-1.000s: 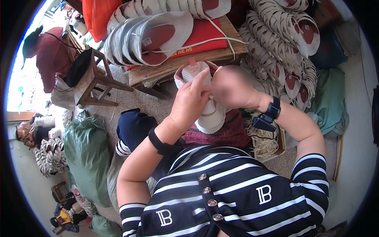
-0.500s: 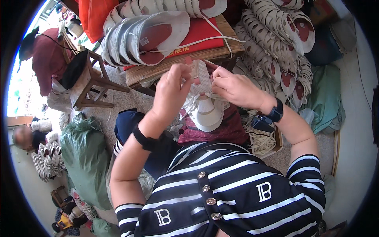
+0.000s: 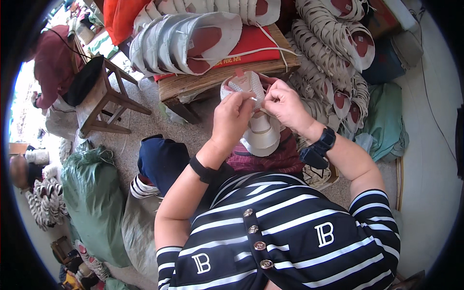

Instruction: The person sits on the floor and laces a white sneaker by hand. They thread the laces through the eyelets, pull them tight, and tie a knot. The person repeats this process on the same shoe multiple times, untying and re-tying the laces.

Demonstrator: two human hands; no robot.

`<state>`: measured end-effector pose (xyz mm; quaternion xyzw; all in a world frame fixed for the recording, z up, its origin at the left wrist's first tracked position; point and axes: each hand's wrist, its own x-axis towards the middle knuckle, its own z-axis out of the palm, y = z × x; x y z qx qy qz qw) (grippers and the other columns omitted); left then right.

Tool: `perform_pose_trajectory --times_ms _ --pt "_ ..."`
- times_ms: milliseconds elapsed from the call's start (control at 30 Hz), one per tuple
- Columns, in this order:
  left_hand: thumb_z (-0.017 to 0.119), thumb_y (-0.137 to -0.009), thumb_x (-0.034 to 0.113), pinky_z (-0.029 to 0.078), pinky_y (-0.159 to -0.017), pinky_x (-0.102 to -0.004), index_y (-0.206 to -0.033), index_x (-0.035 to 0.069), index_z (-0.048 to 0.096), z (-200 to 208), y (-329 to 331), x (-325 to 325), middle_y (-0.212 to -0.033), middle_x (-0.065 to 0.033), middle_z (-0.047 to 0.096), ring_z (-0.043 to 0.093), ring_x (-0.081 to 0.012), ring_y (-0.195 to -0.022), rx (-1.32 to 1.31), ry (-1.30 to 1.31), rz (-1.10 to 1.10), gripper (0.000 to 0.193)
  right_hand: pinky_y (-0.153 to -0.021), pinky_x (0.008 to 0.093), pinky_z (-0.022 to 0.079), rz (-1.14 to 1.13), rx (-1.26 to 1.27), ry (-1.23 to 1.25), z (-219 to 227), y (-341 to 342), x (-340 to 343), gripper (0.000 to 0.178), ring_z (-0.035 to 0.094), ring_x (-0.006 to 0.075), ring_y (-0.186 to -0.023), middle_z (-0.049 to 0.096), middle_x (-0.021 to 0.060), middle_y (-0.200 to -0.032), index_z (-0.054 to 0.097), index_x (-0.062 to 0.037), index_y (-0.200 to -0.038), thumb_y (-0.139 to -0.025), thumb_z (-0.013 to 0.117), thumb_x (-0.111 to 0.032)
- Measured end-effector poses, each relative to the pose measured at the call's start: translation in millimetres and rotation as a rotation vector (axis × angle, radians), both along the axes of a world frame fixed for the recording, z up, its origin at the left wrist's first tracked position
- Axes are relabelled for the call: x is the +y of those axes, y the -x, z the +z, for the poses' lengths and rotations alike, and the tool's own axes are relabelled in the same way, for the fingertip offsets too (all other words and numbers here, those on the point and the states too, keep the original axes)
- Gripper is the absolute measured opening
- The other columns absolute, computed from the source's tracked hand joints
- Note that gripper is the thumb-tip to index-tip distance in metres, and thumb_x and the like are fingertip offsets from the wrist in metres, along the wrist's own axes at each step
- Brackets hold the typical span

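Note:
A white shoe upper (image 3: 261, 140) rests on my lap over dark red striped cloth, its toe toward me. Its perforated tongue (image 3: 251, 87) with a pink tab points away. Above the upper's left side, my left hand (image 3: 233, 115) is closed in a pinch, with the short white end of a shoelace (image 3: 253, 98) sticking out of its fingertips. Close beside it, my right hand (image 3: 287, 104) pinches at the upper's right edge near the lacing. What lies between the right fingertips is hidden. The fingertips of both hands are a small gap apart.
A wooden stool (image 3: 179, 89) ahead holds nested white shoe uppers (image 3: 164, 46) on a red packet. More stacked uppers (image 3: 328, 53) stand right. Green sacks (image 3: 92, 203) are at left and right. A co-worker (image 3: 55, 67) sits on a wooden chair (image 3: 99, 99) far left.
My left hand has moved right and nearer to me, closing toward my right hand; the lace end now shows in its fingers. The seated co-worker at far left has shifted too.

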<state>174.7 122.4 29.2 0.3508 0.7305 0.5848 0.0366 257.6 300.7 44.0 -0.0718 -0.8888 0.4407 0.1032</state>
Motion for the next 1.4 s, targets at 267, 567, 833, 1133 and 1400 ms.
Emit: perform_pose_trajectory --times_ms 267,567,833,1133,1400 --pt "0.062 -0.098 0.006 0.051 -0.067 -0.0228 -0.109 -0.003 0.068 5 -1 -8 -0.092 -0.005 0.071 0.063 -0.0072 -0.077 -0.48 -0.208 -0.079 0.015 -0.058 0.018 0.046 -0.061 -0.084 0.741 59 20 -19 0.01 0.058 0.0063 -0.063 0.061 -0.0009 -0.083 0.065 -0.0049 -0.1 -0.101 0.062 -0.015" --pt "0.064 -0.098 0.012 0.051 -0.064 -0.0244 -0.107 -0.004 0.071 13 -8 -4 -0.086 -0.0043 0.07 0.064 -0.0085 -0.072 -0.553 -0.105 0.005 0.019 -0.075 0.0213 0.056 0.099 -0.041 0.63 32 13 -23 0.024 0.068 0.0082 -0.08 0.064 0.0015 -0.094 0.059 0.0007 -0.122 -0.098 0.061 -0.002" --pt "0.062 -0.098 0.009 0.052 -0.079 -0.0287 -0.118 -0.002 0.069 24 4 -11 -0.1 -0.008 0.069 0.064 -0.0136 -0.089 -0.319 -0.052 -0.093 0.024 -0.074 0.0249 0.057 0.206 0.112 0.739 45 23 -6 0.007 0.068 0.0092 -0.076 0.065 0.0039 -0.093 0.058 0.0008 -0.105 -0.099 0.06 -0.001" --pt "0.054 -0.106 0.023 0.049 -0.086 -0.0253 -0.141 0.005 0.057 49 -1 -12 -0.122 -0.004 0.062 0.058 -0.0117 -0.099 -0.654 -0.051 -0.465 0.039 -0.08 0.0326 0.062 0.335 0.693 0.729 229 33 14 0.017 0.068 0.014 -0.071 0.066 0.0087 -0.087 0.061 0.0037 -0.111 -0.099 0.057 -0.007" --pt "0.052 -0.106 0.02 0.047 -0.074 -0.0314 -0.11 -0.001 0.07 74 -21 -17 -0.085 -0.0065 0.055 0.055 -0.0171 -0.081 -0.269 0.024 -0.623 0.028 -0.086 0.033 0.064 0.234 0.801 0.865 216 101 78 0.018 0.068 0.0183 -0.078 0.065 0.0102 -0.086 0.062 0.007 -0.11 -0.097 0.06 -0.004"
